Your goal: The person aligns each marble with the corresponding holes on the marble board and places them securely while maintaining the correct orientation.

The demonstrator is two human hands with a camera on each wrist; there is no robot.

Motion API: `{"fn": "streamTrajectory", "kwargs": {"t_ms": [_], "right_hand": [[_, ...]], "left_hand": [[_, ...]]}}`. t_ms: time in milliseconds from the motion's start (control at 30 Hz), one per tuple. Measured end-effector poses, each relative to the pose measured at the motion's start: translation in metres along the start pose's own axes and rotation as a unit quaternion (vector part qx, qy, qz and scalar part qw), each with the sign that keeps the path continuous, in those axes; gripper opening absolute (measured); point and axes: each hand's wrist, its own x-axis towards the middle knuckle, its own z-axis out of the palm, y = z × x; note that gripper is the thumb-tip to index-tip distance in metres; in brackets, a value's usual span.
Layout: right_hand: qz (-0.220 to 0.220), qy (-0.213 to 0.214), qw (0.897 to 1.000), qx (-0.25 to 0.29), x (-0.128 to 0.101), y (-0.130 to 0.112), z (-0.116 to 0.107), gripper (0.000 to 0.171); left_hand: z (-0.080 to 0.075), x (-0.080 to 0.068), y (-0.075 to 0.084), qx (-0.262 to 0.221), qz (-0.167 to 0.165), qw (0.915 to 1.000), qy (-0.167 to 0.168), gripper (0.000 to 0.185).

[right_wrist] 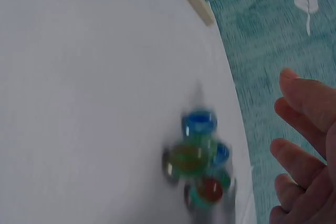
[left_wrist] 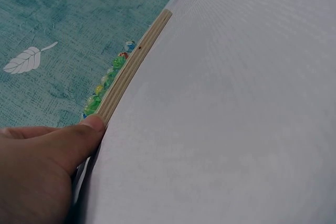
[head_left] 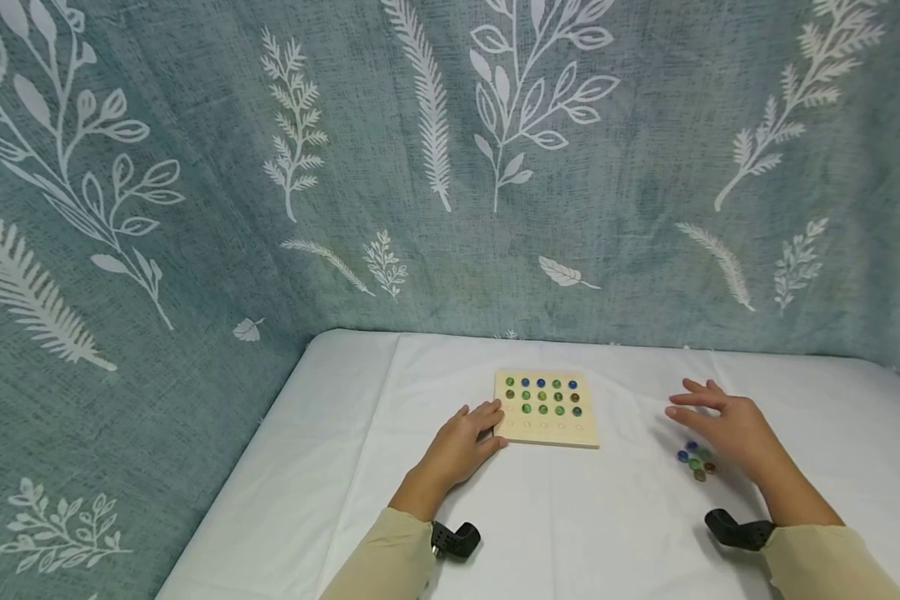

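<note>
A pale wooden board (head_left: 547,435) lies on the table with glass marbles (head_left: 542,397) in rows of round hollows. Bare hollows show along its front row and at the left of the row behind. My left hand (head_left: 459,446) rests at the board's left edge, fingers extended and thumb (left_wrist: 93,123) touching the near corner. To the right, my right hand (head_left: 731,421) hovers beside and above a loose cluster of blue, green and brownish marbles (head_left: 693,464). Its fingers are slightly bent and spread, with nothing between them in the right wrist view.
A white cloth (head_left: 615,517) covers the table. Behind it and along the left hangs a blue-green curtain (head_left: 435,250) with white leaf prints. Black wrist devices (head_left: 456,542) sit at both sleeve cuffs.
</note>
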Motion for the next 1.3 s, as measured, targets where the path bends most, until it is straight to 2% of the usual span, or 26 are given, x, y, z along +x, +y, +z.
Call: {"fn": "streamTrajectory", "kwargs": {"t_ms": [267,367,533,700,900,1300], "right_hand": [[0.068,-0.016,0.998,0.012,-0.006,0.032,-0.009,0.078],[0.073,-0.014,0.997,0.022,-0.008,0.038,-0.008,0.077],[0.071,-0.013,0.996,0.056,-0.010,0.043,-0.004,0.078],[0.072,-0.033,0.993,0.087,-0.010,0.045,-0.004,0.076],[0.051,-0.056,0.995,0.067,-0.012,0.044,-0.003,0.066],[0.027,-0.045,0.998,0.046,-0.014,0.047,-0.002,0.057]], "left_hand": [[0.000,0.001,-0.002,-0.011,-0.008,0.9999,0.000,0.055],[0.000,0.001,-0.001,-0.014,-0.009,0.9999,0.001,0.055],[0.000,0.001,-0.001,-0.017,-0.015,0.9998,-0.001,0.055],[0.000,0.001,-0.002,-0.021,-0.019,0.9996,-0.002,0.055],[0.000,0.000,-0.001,-0.025,-0.017,0.9995,0.000,0.055],[0.000,-0.001,0.000,-0.027,-0.018,0.9995,-0.001,0.055]]}}
